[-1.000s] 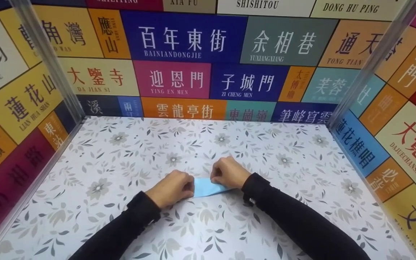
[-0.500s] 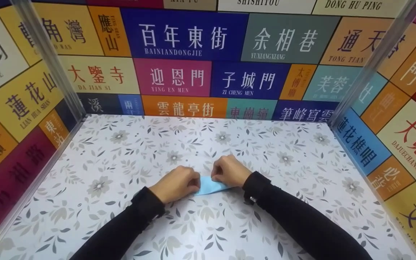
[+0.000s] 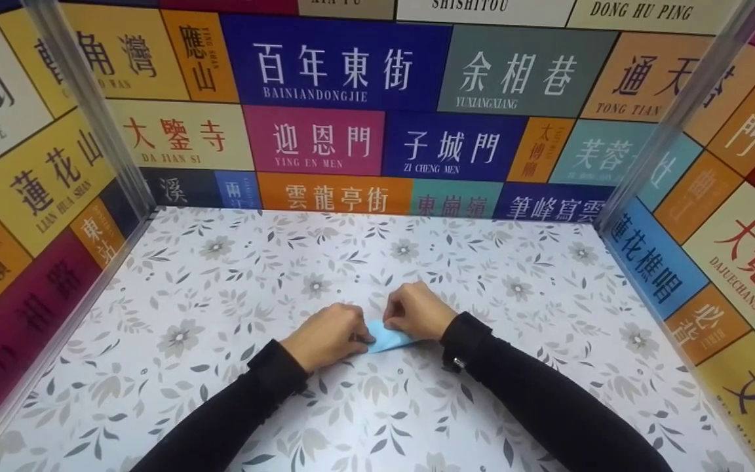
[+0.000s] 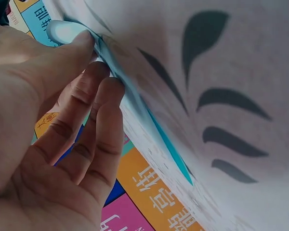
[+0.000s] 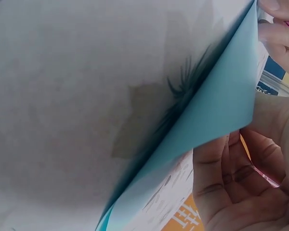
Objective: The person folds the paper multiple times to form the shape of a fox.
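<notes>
A sheet of light blue paper [image 3: 387, 337], folded over, lies on the table between the two hands in the head view. My left hand [image 3: 329, 335] is at its left end, fingertips and thumb together at the paper's edge. In the left wrist view the thumb of the left hand [image 4: 62, 115] presses on a curled part of the blue paper [image 4: 67, 31], with other fingertips along the edge. My right hand [image 3: 420, 311] pinches the paper's far side. The right wrist view shows the blue paper [image 5: 216, 106] slanting up from the table, part of it held by the right hand [image 5: 250, 178].
The white table [image 3: 253, 262] has a grey leaf and flower print. Panels with colourful street-name signs [image 3: 335, 65] stand at the back and both sides. Clear strips [image 3: 99, 118] run along the corners. Dark sleeves [image 3: 227, 413] cover both arms.
My left hand has slid to the right, toward the right hand, and less of the blue paper shows between them. The right hand stays almost where it was.
</notes>
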### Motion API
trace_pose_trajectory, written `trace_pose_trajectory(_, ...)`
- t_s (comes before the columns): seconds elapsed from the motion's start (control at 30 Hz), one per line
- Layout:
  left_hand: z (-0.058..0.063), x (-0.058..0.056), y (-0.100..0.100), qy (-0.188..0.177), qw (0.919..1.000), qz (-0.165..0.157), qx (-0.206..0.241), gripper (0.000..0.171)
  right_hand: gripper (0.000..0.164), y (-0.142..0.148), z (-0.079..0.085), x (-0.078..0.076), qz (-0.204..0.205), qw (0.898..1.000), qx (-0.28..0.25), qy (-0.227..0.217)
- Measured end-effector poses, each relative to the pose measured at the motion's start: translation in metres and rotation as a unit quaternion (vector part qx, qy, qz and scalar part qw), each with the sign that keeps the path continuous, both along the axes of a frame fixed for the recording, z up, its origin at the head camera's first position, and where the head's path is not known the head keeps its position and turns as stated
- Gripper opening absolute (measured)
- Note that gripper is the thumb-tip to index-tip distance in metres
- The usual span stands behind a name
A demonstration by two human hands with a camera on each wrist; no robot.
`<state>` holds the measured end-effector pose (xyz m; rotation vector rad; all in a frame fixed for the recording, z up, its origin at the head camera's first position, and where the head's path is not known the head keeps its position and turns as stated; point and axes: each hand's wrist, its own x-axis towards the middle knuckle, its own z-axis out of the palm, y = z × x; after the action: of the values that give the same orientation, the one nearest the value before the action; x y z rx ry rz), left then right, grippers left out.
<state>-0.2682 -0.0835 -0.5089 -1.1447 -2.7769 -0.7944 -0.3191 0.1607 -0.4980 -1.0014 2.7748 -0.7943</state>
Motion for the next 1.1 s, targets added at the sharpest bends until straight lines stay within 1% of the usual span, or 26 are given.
trace_pose_trajectory(0.13, 0.0, 0.001, -0.001, 0.004, 1.0, 0.001, 0.0, 0.015, 0.006, 0.001, -0.001, -0.002, 0.005, 1.0, -0.001, -0.003)
trace_pose_trajectory(0.3, 0.001, 0.002, 0.002, -0.005, 0.9999, 0.01, -0.001, 0.015, 0.006, 0.005, 0.002, -0.002, 0.03, 0.999, 0.008, 0.026)
trace_pose_trajectory(0.4, 0.002, 0.002, 0.002, -0.007, 0.9999, 0.014, -0.003, 0.015, 0.005, 0.006, 0.009, 0.001, 0.035, 0.998, 0.004, 0.043)
trace_pose_trajectory(0.57, 0.002, 0.003, -0.001, -0.002, 1.0, 0.006, 0.002, 0.015, 0.007, 0.001, 0.027, 0.012, 0.051, 0.997, -0.003, 0.055)
trace_pose_trajectory(0.67, 0.001, 0.003, -0.003, 0.006, 1.0, 0.002, 0.002, 0.014, 0.007, -0.006, 0.033, 0.019, 0.065, 0.997, 0.006, 0.043)
trace_pose_trajectory(0.77, -0.001, 0.002, -0.003, 0.012, 0.9999, 0.003, 0.004, 0.013, 0.008, -0.012, 0.03, 0.024, 0.076, 0.996, 0.022, 0.032)
trace_pose_trajectory(0.83, -0.002, 0.001, -0.002, 0.015, 0.9999, 0.003, 0.007, 0.012, 0.009, -0.015, 0.026, 0.025, 0.075, 0.996, 0.033, 0.026)
trace_pose_trajectory(0.97, -0.003, 0.0, -0.002, 0.018, 0.9998, 0.003, 0.01, 0.012, 0.012, -0.017, 0.018, 0.023, 0.069, 0.996, 0.046, 0.025)
trace_pose_trajectory(1.1, -0.003, 0.0, -0.001, 0.019, 0.9998, 0.0, 0.011, 0.012, 0.012, -0.016, 0.015, 0.021, 0.065, 0.997, 0.046, 0.021)
